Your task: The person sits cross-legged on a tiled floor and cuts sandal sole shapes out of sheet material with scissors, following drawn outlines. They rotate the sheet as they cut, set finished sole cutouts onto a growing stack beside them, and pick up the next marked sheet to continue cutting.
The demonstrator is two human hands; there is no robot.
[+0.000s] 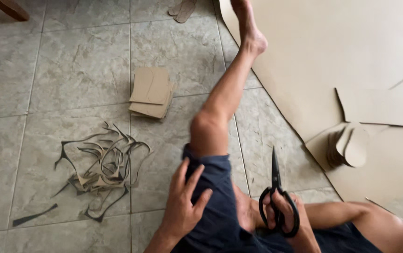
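A person sits on a tiled floor with black scissors and brown cardboard.

The right hand (289,216) is closed around the handles of the scissors (276,189); the blades are together and point up and away from the body, along the leg. The big cardboard sheet (332,56) lies to the right of the scissors, near this hand, with a stack of cut shapes (349,147) on it. The left hand (181,202) rests with spread fingers on the dark shorts (215,187), far from the sheet. Thin scraps (103,166) lie to the left.
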